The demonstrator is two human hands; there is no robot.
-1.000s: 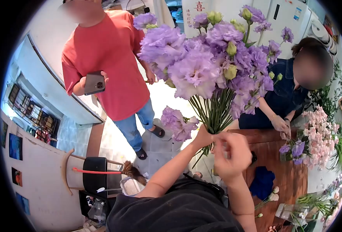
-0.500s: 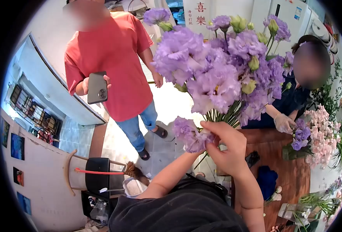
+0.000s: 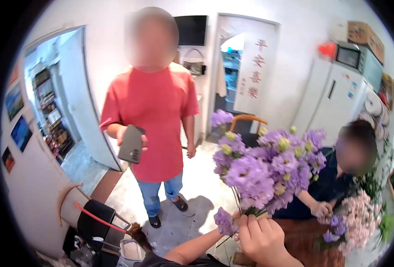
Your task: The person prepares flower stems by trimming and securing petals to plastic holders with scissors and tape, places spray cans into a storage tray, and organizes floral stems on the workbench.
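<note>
A large bouquet of purple ruffled flowers [image 3: 259,175] with green buds stands upright in front of me. My left hand [image 3: 236,219], mostly hidden behind the blooms and my other hand, is wrapped round its stems. In front of it, my right hand [image 3: 261,238] has its fingers bent together at the stems just under the blooms. One lower purple bloom [image 3: 224,221] hangs at the left of my hands, apart from the main cluster.
A person in a red shirt [image 3: 154,120] stands ahead, holding a phone [image 3: 132,144]. Another person [image 3: 312,196] sits at the right by the wooden table [image 3: 310,238], near pink flowers [image 3: 359,218]. A black chair [image 3: 94,218] is at lower left, a refrigerator [image 3: 332,98] at back right.
My view has tilted up, so the bouquet and hands sit lower. My right hand has moved from the low bloom to the stems beneath the main cluster.
</note>
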